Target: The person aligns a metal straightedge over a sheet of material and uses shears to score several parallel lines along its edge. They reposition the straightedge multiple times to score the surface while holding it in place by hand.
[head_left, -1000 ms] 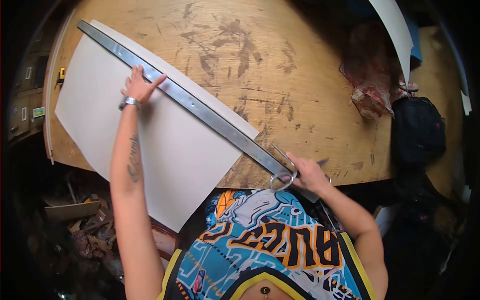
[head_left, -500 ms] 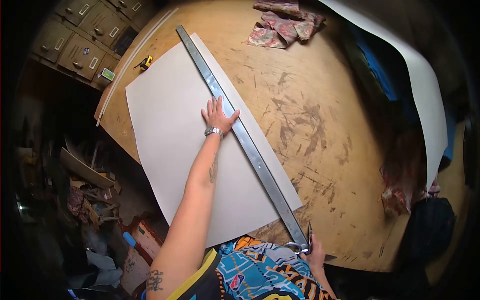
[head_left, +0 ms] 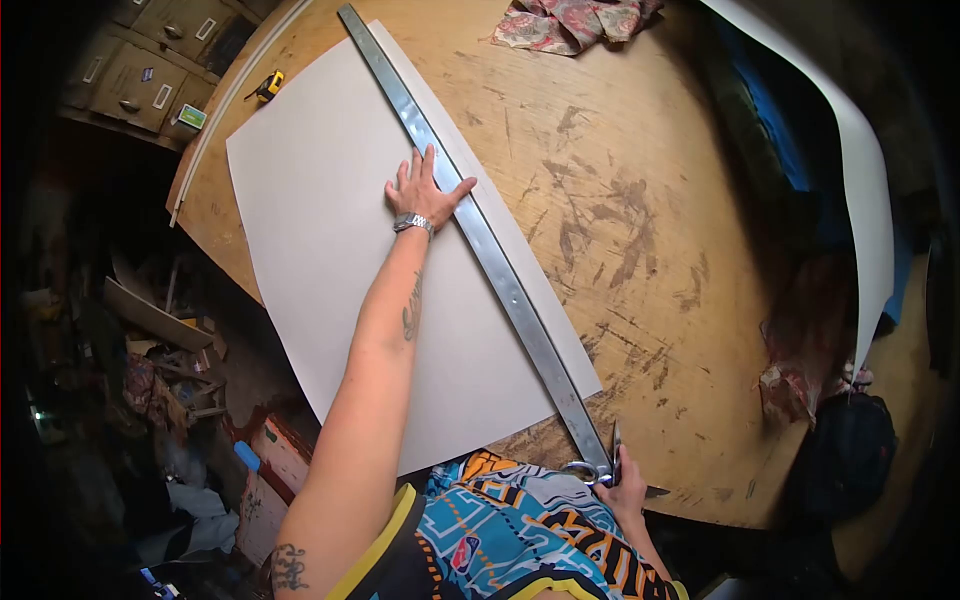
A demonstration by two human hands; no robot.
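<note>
Barely shifted: left hand (head_left: 424, 192) pins ruler (head_left: 480, 240), right hand (head_left: 628, 492) w/ scissors (head_left: 605, 465)

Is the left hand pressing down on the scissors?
No, the left hand lies flat on the white sheet against the metal straightedge, while the scissors are at the right hand.
</note>
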